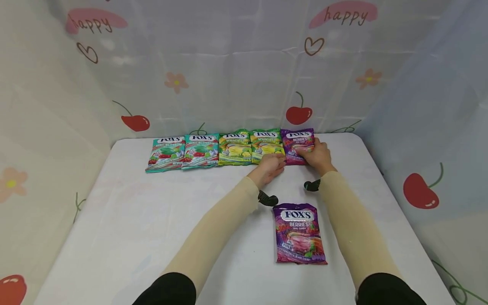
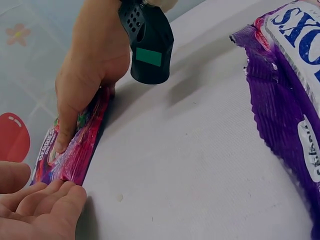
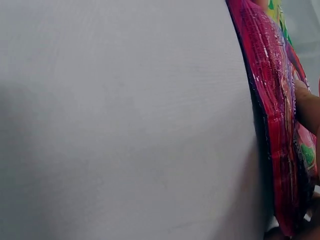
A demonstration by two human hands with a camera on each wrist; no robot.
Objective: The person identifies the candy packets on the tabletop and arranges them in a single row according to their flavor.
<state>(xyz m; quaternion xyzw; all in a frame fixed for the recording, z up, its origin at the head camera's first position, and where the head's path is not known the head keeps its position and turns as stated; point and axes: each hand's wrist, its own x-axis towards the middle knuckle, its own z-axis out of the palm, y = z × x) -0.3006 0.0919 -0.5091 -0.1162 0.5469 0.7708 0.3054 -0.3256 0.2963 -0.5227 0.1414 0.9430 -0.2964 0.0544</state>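
At the right end of a row at the table's back lies a purple Fox's Berries candy bag [image 1: 298,142]. My right hand [image 1: 319,156] grips its right side, the thumb on the printed front and the other fingers at the edge. My left hand [image 1: 270,168] is at the bag's lower left corner, fingertips touching the bottom seal in the left wrist view, its thumb apart from them. Beside that hand is a yellow-green Springtime candy bag [image 1: 265,144], partly covered by it. A second purple Berries bag [image 1: 300,235] lies face up nearer the front, between my forearms.
Another yellow-green bag [image 1: 234,149] and two teal mint candy bags [image 1: 166,153] [image 1: 201,150] continue the row leftward. A white table [image 1: 126,220] carries everything. A printed curtain [image 1: 236,72] hangs right behind the row, with more at both sides. Dark wrist cameras [image 1: 268,198] sit under the wrists.
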